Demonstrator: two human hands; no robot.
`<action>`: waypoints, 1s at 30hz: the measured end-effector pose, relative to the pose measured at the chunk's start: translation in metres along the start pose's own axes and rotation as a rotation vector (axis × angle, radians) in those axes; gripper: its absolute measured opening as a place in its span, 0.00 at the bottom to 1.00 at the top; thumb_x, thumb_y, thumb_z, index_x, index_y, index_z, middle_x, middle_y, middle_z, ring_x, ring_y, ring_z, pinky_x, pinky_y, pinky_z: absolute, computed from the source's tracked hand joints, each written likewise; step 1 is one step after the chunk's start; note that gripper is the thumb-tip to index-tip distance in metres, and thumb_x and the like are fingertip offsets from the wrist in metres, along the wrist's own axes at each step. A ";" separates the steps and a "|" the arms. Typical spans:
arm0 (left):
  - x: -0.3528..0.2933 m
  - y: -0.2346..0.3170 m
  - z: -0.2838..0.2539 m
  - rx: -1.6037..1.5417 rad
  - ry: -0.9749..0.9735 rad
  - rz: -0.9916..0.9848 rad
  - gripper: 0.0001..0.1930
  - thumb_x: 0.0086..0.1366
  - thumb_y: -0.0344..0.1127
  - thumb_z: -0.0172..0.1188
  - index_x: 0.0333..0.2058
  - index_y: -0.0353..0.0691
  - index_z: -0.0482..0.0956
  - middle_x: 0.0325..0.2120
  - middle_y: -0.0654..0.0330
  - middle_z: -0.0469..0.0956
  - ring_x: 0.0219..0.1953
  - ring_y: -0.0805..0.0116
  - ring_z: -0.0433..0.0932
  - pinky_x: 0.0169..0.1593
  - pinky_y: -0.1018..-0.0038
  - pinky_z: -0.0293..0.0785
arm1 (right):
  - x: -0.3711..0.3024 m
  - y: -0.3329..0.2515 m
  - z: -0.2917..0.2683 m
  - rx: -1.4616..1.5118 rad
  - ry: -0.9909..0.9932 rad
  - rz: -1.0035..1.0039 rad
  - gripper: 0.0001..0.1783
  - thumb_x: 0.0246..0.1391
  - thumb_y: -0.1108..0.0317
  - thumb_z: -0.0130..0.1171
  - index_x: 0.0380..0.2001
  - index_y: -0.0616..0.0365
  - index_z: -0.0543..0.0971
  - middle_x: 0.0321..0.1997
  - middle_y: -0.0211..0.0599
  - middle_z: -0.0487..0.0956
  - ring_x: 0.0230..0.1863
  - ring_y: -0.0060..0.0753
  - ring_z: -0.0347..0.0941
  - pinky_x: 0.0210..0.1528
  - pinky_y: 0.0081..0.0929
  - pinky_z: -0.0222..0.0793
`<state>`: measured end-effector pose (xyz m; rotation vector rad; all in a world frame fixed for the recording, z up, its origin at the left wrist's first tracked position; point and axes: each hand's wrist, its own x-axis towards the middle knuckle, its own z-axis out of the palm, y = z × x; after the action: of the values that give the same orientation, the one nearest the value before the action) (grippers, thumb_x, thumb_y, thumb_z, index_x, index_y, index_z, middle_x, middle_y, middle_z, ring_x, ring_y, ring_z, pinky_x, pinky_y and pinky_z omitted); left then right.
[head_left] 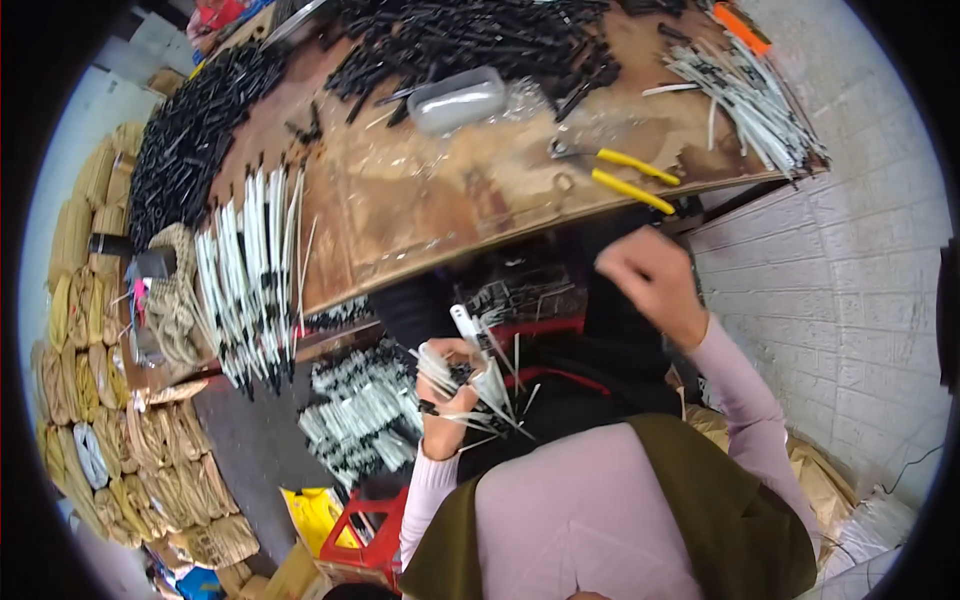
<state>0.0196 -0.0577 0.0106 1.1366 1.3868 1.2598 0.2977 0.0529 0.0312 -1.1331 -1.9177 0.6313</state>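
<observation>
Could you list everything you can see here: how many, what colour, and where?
Table: one, brown, top
Parts pile: uncountable, black, table's far middle, another at left
Plastic box: one, clear, beside pile
Pliers: one, yellow-handled, table's near right
Strips: many, white, table's right, more at left
Stacked bundles: many, white and black, below table
Rope: one coil, beige, left
Packets: dozens, tan, far left
Bag: one, yellow, lower left
Wall: one, white, right
Left hand: one, bare, centre, holding white strips
Right hand: one, bare, below pliers
Sleeves: two, pale pink, below hands
</observation>
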 end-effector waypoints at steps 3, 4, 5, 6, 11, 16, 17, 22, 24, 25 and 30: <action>0.015 0.000 0.006 -0.060 0.032 -0.028 0.12 0.53 0.25 0.63 0.38 0.36 0.75 0.32 0.62 0.77 0.35 0.73 0.75 0.43 0.75 0.72 | 0.040 0.021 -0.042 -0.490 0.022 -0.175 0.17 0.50 0.67 0.67 0.44 0.59 0.78 0.46 0.44 0.75 0.48 0.47 0.71 0.52 0.36 0.67; 0.024 0.005 0.009 -0.072 0.037 -0.058 0.11 0.53 0.26 0.64 0.37 0.35 0.77 0.32 0.62 0.77 0.36 0.74 0.75 0.44 0.75 0.71 | 0.050 0.032 -0.044 -0.487 0.022 -0.177 0.17 0.50 0.67 0.67 0.44 0.59 0.78 0.46 0.44 0.75 0.48 0.47 0.71 0.52 0.36 0.67; 0.035 0.013 0.009 -0.068 0.037 -0.032 0.11 0.54 0.27 0.65 0.36 0.35 0.77 0.32 0.62 0.78 0.36 0.74 0.75 0.44 0.75 0.71 | 0.059 0.041 -0.043 -0.550 -0.031 -0.161 0.20 0.50 0.67 0.67 0.47 0.59 0.76 0.48 0.45 0.72 0.50 0.49 0.69 0.54 0.37 0.66; 0.046 0.022 0.010 0.008 0.043 0.065 0.10 0.54 0.27 0.65 0.36 0.35 0.78 0.32 0.62 0.78 0.36 0.73 0.75 0.44 0.75 0.71 | 0.066 0.051 -0.039 -0.604 -0.091 -0.149 0.24 0.50 0.66 0.67 0.50 0.59 0.74 0.50 0.46 0.70 0.51 0.51 0.67 0.55 0.39 0.65; 0.058 0.019 0.018 -0.226 -0.105 0.036 0.08 0.57 0.28 0.64 0.35 0.32 0.79 0.31 0.61 0.78 0.34 0.74 0.76 0.41 0.78 0.72 | 0.075 0.085 -0.030 -0.267 -0.050 -0.176 0.21 0.55 0.67 0.61 0.51 0.63 0.72 0.46 0.42 0.71 0.50 0.42 0.69 0.55 0.31 0.65; 0.011 0.030 0.011 0.009 -0.429 0.010 0.09 0.49 0.22 0.71 0.30 0.36 0.81 0.28 0.62 0.77 0.32 0.76 0.76 0.39 0.77 0.70 | 0.025 0.003 -0.045 0.712 -0.545 0.271 0.17 0.65 0.65 0.47 0.51 0.65 0.70 0.31 0.37 0.76 0.29 0.21 0.70 0.33 0.21 0.65; 0.001 0.044 0.016 0.046 -0.371 0.054 0.09 0.50 0.22 0.72 0.29 0.37 0.80 0.28 0.63 0.76 0.32 0.75 0.76 0.38 0.78 0.71 | 0.011 -0.011 -0.046 0.684 -0.675 0.387 0.16 0.65 0.66 0.48 0.50 0.65 0.71 0.28 0.36 0.77 0.24 0.22 0.69 0.30 0.21 0.64; -0.015 0.051 0.015 -0.091 -0.405 0.027 0.11 0.52 0.23 0.72 0.32 0.36 0.79 0.30 0.64 0.76 0.33 0.76 0.76 0.38 0.78 0.73 | -0.032 -0.066 -0.039 0.299 -0.854 0.217 0.14 0.57 0.73 0.55 0.47 0.64 0.75 0.27 0.40 0.77 0.23 0.32 0.75 0.29 0.26 0.69; -0.019 0.040 0.018 -0.084 -0.428 0.039 0.11 0.52 0.25 0.72 0.33 0.35 0.80 0.30 0.64 0.77 0.32 0.77 0.76 0.37 0.79 0.72 | -0.037 -0.073 -0.037 0.102 -0.817 -0.098 0.16 0.57 0.72 0.57 0.49 0.62 0.75 0.34 0.42 0.78 0.33 0.43 0.77 0.36 0.32 0.71; -0.026 0.042 0.021 -0.036 -0.372 0.056 0.11 0.52 0.25 0.73 0.33 0.35 0.80 0.30 0.64 0.77 0.32 0.77 0.75 0.37 0.79 0.71 | -0.037 -0.076 -0.038 0.093 -0.822 -0.098 0.16 0.57 0.72 0.57 0.49 0.62 0.75 0.34 0.42 0.78 0.33 0.43 0.77 0.36 0.32 0.71; -0.031 0.028 0.013 0.094 -0.418 0.151 0.18 0.48 0.28 0.75 0.40 0.38 0.83 0.30 0.63 0.79 0.31 0.74 0.75 0.37 0.77 0.71 | -0.045 -0.081 -0.031 0.058 -0.902 0.010 0.17 0.57 0.71 0.58 0.50 0.60 0.76 0.37 0.44 0.77 0.39 0.49 0.75 0.41 0.36 0.71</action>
<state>0.0390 -0.0848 0.0391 1.4951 1.0692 0.9917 0.2969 -0.0248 0.0903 -0.8776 -2.5962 1.3559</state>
